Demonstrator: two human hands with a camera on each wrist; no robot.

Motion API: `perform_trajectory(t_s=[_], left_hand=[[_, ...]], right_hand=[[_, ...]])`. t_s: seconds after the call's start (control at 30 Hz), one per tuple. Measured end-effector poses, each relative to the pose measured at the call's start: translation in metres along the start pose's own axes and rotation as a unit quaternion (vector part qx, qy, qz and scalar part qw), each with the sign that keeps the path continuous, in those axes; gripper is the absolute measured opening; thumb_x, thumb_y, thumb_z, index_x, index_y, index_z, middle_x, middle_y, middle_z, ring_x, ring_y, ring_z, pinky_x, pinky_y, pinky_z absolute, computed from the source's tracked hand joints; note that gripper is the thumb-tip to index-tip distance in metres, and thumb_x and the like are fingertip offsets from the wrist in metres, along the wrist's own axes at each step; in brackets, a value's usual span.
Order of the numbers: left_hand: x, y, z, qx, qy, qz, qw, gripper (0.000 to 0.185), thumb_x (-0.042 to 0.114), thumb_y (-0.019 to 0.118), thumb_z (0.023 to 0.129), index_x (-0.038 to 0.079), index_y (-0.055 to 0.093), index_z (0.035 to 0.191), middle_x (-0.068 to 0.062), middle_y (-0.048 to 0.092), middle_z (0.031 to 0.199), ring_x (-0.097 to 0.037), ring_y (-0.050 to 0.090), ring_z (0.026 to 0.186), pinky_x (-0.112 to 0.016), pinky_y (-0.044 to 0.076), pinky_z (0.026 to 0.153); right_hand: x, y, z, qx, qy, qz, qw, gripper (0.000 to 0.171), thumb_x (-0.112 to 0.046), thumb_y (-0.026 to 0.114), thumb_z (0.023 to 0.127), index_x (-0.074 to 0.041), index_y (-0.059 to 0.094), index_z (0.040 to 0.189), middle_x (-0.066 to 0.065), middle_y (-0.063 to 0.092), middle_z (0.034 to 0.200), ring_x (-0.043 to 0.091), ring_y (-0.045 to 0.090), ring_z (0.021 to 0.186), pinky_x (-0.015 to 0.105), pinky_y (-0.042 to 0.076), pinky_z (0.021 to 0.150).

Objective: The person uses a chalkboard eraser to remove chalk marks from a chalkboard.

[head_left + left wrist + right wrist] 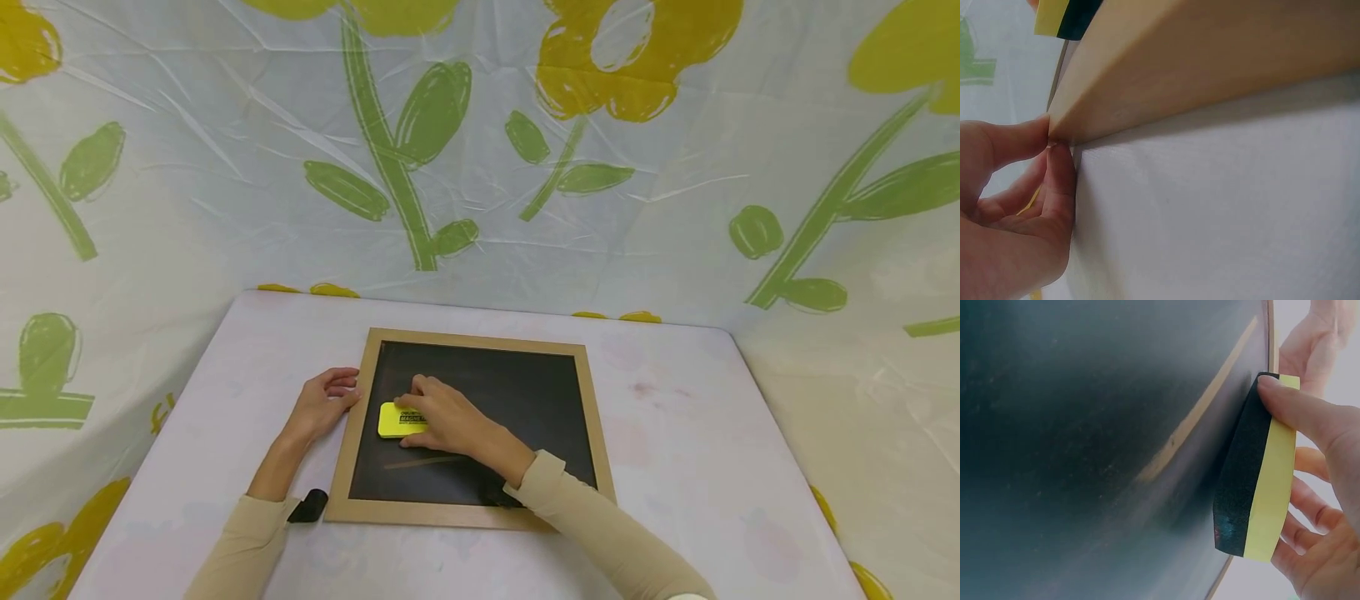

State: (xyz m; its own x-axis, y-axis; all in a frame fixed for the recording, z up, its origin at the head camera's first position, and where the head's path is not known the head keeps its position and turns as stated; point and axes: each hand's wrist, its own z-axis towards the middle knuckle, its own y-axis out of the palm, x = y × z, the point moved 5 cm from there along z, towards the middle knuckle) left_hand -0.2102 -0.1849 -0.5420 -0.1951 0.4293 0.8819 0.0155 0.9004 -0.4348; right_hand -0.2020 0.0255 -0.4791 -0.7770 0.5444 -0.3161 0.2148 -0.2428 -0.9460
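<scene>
Fingers of the right hand (442, 419) pinch the yellow eraser (397, 419) on the chalkboard (517, 392); the left hand (324, 402) pinches its wooden frame (352, 417).

The chalkboard (517, 400) has a matt black writing face, a little dusty and streaked, set in a frame (360, 417) of pale, smooth, unvarnished-looking wood. The eraser (397, 419) is soft foam: a black, finely porous pad under a smooth yellow top. The counter (675, 467) wears a whitish cloth with a fine weave, faintly stained. Behind hangs a thin, creased plastic sheet (675, 208), slightly glossy.
</scene>
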Motion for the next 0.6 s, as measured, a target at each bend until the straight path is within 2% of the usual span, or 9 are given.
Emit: perform_trajectory(t_s=[0.27,0.6], left_hand=[[-0.0030,-0.0003,0.0029,0.000,-0.008,-0.009,0.9999,0.043,0.012,0.068,0.099,-0.001,0.057,0.139,-0.022,0.064,0.126,-0.031,0.062,0.109,-0.027,0.049,0.086],[-0.0038,-0.0010,0.0033,0.005,-0.001,-0.019,0.9998,0.043,0.010,0.069,0.097,-0.003,0.058,0.137,-0.023,0.065,0.124,-0.032,0.063,0.107,-0.021,0.048,0.081]], right_hand=[[-0.0003,0.0002,0.0004,-0.017,0.009,-0.025,1.000,0.055,-0.042,0.082,0.087,-0.013,0.070,0.132,0.005,0.055,0.107,0.015,0.049,0.090,0.023,0.042,0.077],[0.0036,-0.0015,-0.0065,-0.009,0.005,-0.021,1.000,0.054,-0.039,0.084,0.087,-0.011,0.070,0.130,0.006,0.056,0.107,0.016,0.050,0.089,0.025,0.045,0.078]])
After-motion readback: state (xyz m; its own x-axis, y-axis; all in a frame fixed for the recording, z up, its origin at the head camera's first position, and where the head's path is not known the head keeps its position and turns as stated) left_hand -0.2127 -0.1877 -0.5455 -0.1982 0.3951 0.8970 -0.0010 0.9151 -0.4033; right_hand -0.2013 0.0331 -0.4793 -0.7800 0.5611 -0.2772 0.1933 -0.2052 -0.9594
